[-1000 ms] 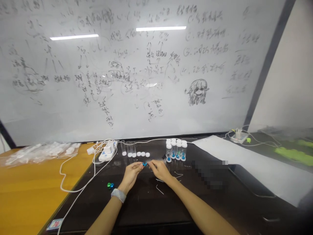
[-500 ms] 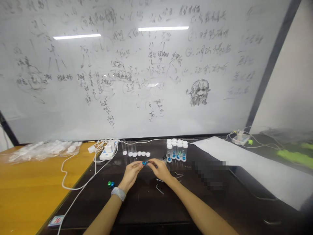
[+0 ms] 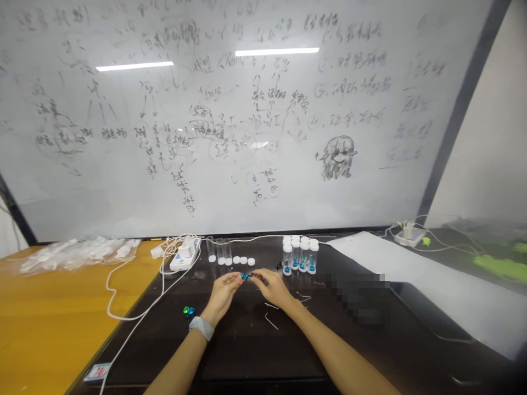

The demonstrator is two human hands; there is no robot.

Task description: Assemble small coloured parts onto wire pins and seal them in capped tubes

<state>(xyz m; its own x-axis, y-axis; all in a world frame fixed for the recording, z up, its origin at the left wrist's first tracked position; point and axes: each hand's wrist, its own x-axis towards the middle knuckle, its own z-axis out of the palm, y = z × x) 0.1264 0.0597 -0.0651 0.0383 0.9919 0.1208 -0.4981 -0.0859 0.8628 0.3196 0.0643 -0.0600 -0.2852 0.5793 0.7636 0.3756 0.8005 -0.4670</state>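
Between my two hands is a small shiny blue part [image 3: 245, 276] with a dark end on its right. My left hand [image 3: 223, 291] pinches the blue side with its fingertips. The fingers of my right hand [image 3: 272, 286] close on the dark end. To the left on the dark table [image 3: 230, 356] lie a green piece [image 3: 186, 311] and a blue piece [image 3: 191, 312], side by side. Thin bent metal rods [image 3: 272, 320] lie beside my right wrist. Beyond my hands, several white caps [image 3: 244, 260] sit next to clear empty tubes [image 3: 221, 252].
Several capped tubes with blue parts [image 3: 303, 258] stand at the back. A phone [image 3: 428, 310] and white paper [image 3: 461, 285] are at the right. Cables run from a power strip [image 3: 185, 253] down the left side, near plastic bags [image 3: 78, 253]. A whiteboard [image 3: 230, 186] stands behind.
The whole view has shifted slightly, with things appearing a little lower and to the right. Both hands keep their hold on the small blue part.
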